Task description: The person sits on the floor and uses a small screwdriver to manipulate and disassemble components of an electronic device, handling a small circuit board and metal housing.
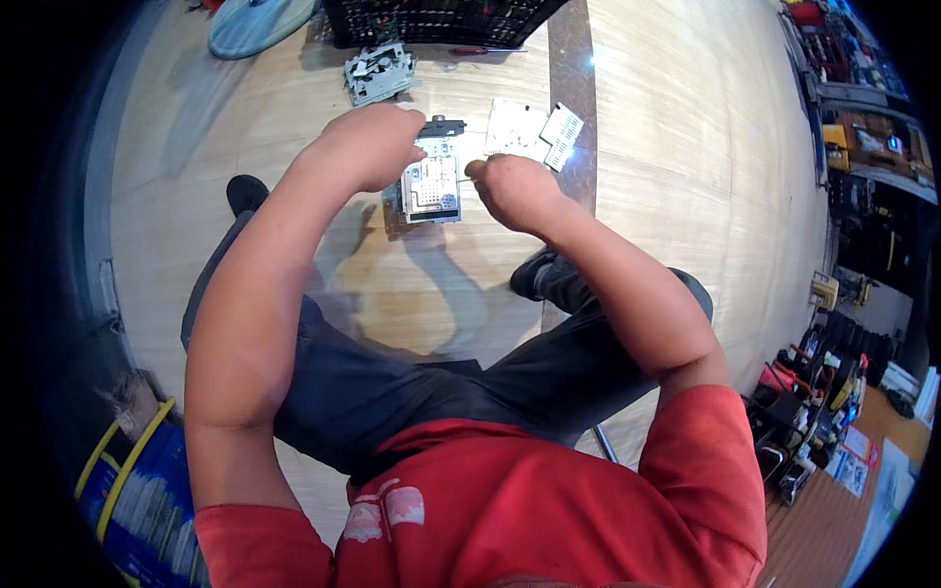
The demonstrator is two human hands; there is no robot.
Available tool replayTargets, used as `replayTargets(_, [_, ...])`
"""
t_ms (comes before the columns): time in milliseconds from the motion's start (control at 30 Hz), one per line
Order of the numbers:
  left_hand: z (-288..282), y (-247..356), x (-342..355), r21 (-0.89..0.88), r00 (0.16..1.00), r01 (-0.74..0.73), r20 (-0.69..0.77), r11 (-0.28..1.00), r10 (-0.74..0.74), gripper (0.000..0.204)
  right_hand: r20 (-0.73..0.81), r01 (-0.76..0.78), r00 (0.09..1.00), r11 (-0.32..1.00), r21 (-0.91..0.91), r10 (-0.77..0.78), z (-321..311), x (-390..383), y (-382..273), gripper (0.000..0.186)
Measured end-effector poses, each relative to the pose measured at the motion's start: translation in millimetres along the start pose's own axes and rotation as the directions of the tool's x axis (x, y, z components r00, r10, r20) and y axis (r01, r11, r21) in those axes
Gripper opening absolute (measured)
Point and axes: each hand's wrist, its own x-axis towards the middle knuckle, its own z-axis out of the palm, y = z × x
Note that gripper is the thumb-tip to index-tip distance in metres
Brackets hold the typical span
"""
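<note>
A silver metal electronic unit (431, 191) with perforated plates and a dark bar at its top end rests on the floor between my legs. My left hand (372, 147) grips its upper left part, fingers partly hidden. My right hand (515, 191) is closed beside the unit's right side, its fingertips around something thin and small that I cannot make out. Behind my right hand lie a pale metal panel (513, 122) and a smaller slotted plate (562, 134). Beyond my left hand is another piece of bare metal chassis (377, 71).
A black crate (441, 15) stands at the top, with a red-handled tool (470, 51) beside it. A pale blue round object (250, 29) is upper left. Crowded shelves and a wooden bench (804, 539) line the right. Yellow tubing (157, 421) is at lower left.
</note>
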Motion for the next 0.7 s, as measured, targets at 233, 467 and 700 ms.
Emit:
replayTargets(233, [-0.6,6.5,-17.2,-0.020,0.999,0.020,0.038,1.000,-0.019,0.040,0.001,0.178,0.984,0.982,0.056,-0.178,-52.9,-69.7,-14.8,0.020])
replayTargets(467, [6.6,2.8,-26.2,-0.014,0.999,-0.010,0.031,1.000,0.010,0.045,-0.120,0.176,0.978,0.983,0.060,-0.168,-82.0,-80.5,0.3,0.016])
replayTargets(700, [2.8,14.8,-18.0,-0.011,0.999,-0.046,0.027,0.999,0.046,0.044,-0.079,0.142,0.987,0.990,0.024,-0.140,-81.8,-79.7,5.7,0.013])
